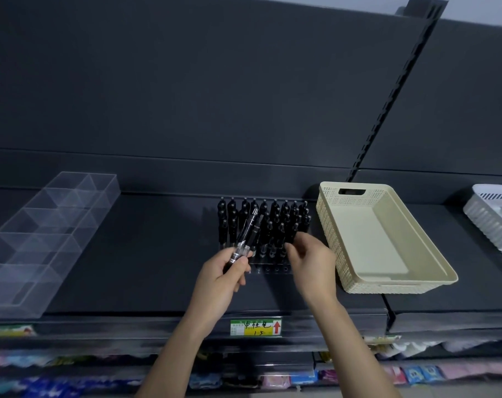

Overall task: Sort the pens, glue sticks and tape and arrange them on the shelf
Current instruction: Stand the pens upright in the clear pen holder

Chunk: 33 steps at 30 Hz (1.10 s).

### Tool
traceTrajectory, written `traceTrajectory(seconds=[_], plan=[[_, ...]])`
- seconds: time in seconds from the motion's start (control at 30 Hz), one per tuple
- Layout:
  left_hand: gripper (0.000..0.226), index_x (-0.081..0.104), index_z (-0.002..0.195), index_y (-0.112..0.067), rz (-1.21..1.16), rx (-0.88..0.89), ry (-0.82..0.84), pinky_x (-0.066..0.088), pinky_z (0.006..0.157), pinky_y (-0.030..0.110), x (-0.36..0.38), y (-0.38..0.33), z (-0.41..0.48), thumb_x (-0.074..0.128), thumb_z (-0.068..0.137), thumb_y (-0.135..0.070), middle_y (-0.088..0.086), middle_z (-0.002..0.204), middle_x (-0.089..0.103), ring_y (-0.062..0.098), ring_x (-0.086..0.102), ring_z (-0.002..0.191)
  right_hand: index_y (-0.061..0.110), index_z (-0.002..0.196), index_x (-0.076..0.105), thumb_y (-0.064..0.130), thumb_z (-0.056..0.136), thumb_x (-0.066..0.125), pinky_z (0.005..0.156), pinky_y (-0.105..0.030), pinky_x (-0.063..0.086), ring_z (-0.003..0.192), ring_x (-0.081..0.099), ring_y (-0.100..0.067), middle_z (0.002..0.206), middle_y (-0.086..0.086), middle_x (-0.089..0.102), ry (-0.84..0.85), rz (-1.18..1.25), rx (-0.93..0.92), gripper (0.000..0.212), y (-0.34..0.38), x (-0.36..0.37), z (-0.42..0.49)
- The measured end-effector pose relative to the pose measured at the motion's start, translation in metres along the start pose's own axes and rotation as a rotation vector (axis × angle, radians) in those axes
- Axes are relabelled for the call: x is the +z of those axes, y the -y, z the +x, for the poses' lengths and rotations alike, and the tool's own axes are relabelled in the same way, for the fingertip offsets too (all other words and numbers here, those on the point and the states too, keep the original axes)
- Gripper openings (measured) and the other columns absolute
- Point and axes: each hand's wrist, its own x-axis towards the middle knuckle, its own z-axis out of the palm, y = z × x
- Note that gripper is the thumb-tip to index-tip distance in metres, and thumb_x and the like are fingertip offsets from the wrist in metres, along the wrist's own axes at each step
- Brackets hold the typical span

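Pen racking: my left hand (225,275) grips spare pens (245,238), my right hand (311,261) pinches a racked pen (290,236); next, a vacant front hole in the rack (272,270).

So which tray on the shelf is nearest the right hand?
The beige basket, beside the right hand; the clear organiser and white basket lie farther off.

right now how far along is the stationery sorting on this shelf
Done: most of the clear pen rack is filled with upright black pens. In hand: the left hand holds a few more pens while the right hand works at the rack. Left: the rack's front holes, the beige basket and the clear divided tray are empty; no glue sticks or tape show.
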Motion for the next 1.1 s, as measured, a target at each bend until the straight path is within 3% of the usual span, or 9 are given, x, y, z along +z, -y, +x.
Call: traceTrajectory(seconds=[0.1, 0.3, 0.43, 0.57, 0.7, 0.77, 0.93, 1.03, 1.1], plan=[[0.019, 0.068, 0.095, -0.025, 0.001, 0.000, -0.006, 0.044, 0.062, 0.023, -0.001, 0.001, -0.001, 0.050, 0.097, -0.020, -0.005, 0.063, 0.056, 0.008, 0.048, 0.057, 0.009, 0.069, 0.051, 0.010, 0.089, 0.061, 0.050, -0.012, 0.031, 0.059, 0.048, -0.016, 0.064, -0.003, 0.055, 0.004, -0.011, -0.027, 0.022, -0.001, 0.002, 0.002], [0.019, 0.068, 0.094, -0.019, 0.016, 0.024, 0.002, 0.043, 0.061, 0.026, -0.001, 0.001, -0.002, 0.050, 0.098, -0.024, -0.004, 0.064, 0.057, 0.009, 0.048, 0.057, 0.004, 0.078, 0.060, 0.007, 0.088, 0.061, 0.058, -0.024, 0.036, 0.063, 0.050, -0.018, 0.070, -0.004, 0.056, 0.044, -0.071, -0.088, 0.011, -0.001, 0.005, 0.002], [0.019, 0.067, 0.096, -0.027, 0.009, 0.032, 0.036, 0.043, 0.059, 0.025, 0.000, -0.001, -0.003, 0.048, 0.098, -0.024, -0.002, 0.073, 0.062, 0.007, 0.050, 0.059, 0.008, 0.090, 0.069, 0.018, 0.087, 0.066, 0.055, -0.006, 0.031, 0.067, 0.052, -0.011, 0.077, -0.001, 0.063, 0.034, -0.032, -0.014, 0.010, 0.000, -0.006, 0.000], [0.019, 0.067, 0.093, -0.027, 0.038, 0.044, 0.115, 0.041, 0.059, 0.024, 0.006, -0.002, -0.002, 0.048, 0.098, -0.028, 0.003, 0.074, 0.061, 0.009, 0.051, 0.060, 0.015, 0.077, 0.070, 0.025, 0.085, 0.069, 0.059, -0.017, 0.044, 0.060, 0.057, -0.004, 0.066, 0.006, 0.065, 0.066, 0.348, 0.137, 0.013, 0.015, -0.027, -0.008], [0.019, 0.062, 0.087, -0.019, 0.081, 0.067, 0.232, 0.040, 0.056, 0.023, 0.020, -0.004, 0.000, 0.048, 0.098, -0.027, -0.004, 0.073, 0.062, 0.010, 0.051, 0.059, -0.009, 0.080, 0.060, 0.017, 0.087, 0.066, 0.062, -0.026, 0.049, 0.065, 0.056, -0.016, 0.075, -0.028, 0.060, 0.239, 0.661, 0.207, 0.028, 0.025, -0.036, -0.010], [0.020, 0.061, 0.085, -0.019, 0.093, 0.074, 0.247, 0.042, 0.057, 0.025, 0.025, -0.005, 0.001, 0.048, 0.098, -0.026, -0.004, 0.073, 0.063, 0.010, 0.054, 0.061, -0.017, 0.080, 0.051, 0.011, 0.088, 0.064, 0.061, -0.025, 0.050, 0.065, 0.055, -0.018, 0.073, -0.031, 0.054, 0.243, 0.715, 0.235, 0.032, 0.023, -0.037, -0.011], [0.021, 0.063, 0.097, -0.030, 0.199, 0.093, 0.137, 0.047, 0.073, 0.025, 0.022, -0.004, 0.001, 0.045, 0.097, -0.040, 0.000, 0.088, 0.068, 0.010, 0.062, 0.079, 0.005, 0.079, 0.065, 0.002, 0.089, 0.060, 0.060, -0.021, 0.053, 0.064, 0.059, -0.011, 0.072, -0.006, 0.063, 0.035, 0.844, 0.345, 0.012, 0.016, -0.053, -0.002], [0.025, 0.062, 0.096, -0.021, 0.242, 0.125, 0.069, 0.048, 0.071, 0.030, 0.019, -0.004, 0.001, 0.044, 0.097, -0.038, 0.000, 0.076, 0.063, 0.007, 0.058, 0.071, 0.013, 0.081, 0.068, 0.014, 0.087, 0.063, 0.075, -0.038, 0.057, 0.074, 0.063, -0.020, 0.075, -0.001, 0.067, -0.151, 0.608, 0.271, 0.008, 0.003, -0.056, 0.011], [0.028, 0.061, 0.094, -0.018, 0.248, 0.134, 0.061, 0.042, 0.061, 0.027, 0.020, -0.004, 0.001, 0.043, 0.097, -0.039, 0.001, 0.065, 0.052, 0.008, 0.049, 0.060, 0.014, 0.089, 0.068, 0.020, 0.087, 0.064, 0.080, -0.036, 0.055, 0.078, 0.065, -0.020, 0.078, 0.003, 0.068, -0.204, 0.453, 0.206, 0.007, 0.003, -0.055, 0.014]])
